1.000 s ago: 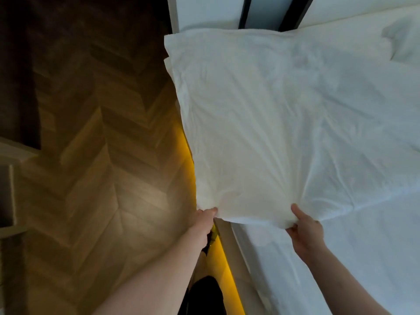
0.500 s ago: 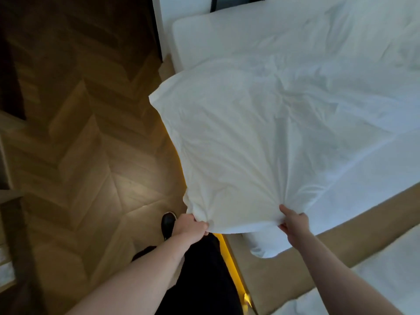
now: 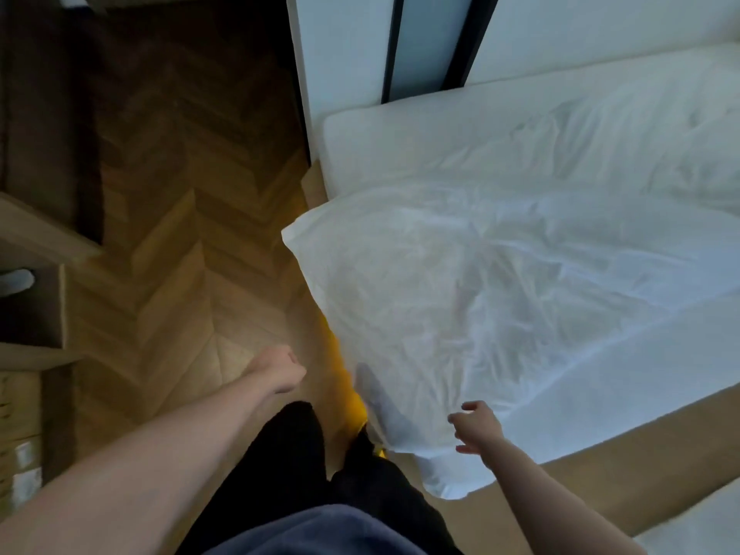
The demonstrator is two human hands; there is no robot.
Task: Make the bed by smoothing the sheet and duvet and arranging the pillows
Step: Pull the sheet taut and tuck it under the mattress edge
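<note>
A white pillow (image 3: pixel 460 306) lies on the near left corner of the bed and overhangs the mattress edge toward me. The wrinkled white sheet (image 3: pixel 500 150) covers the mattress behind it. My right hand (image 3: pixel 474 428) hovers with fingers spread at the pillow's near edge, holding nothing. Off to the left, my left hand (image 3: pixel 280 368) hangs over the floor with loosely curled fingers, apart from the pillow. More crumpled white bedding (image 3: pixel 704 170) lies at the far right.
A wooden bed frame (image 3: pixel 608 462) runs along the mattress's near side, with a yellow light strip (image 3: pixel 340 366) under the bed. Wooden shelving (image 3: pixel 36 242) stands at the left across the herringbone floor (image 3: pixel 168 250). White wall panels (image 3: pixel 344 54) rise behind the bed.
Both hands have let go of the pillow, which has dropped onto the bed corner. My left hand has moved left, away from it, and my right hand has opened.
</note>
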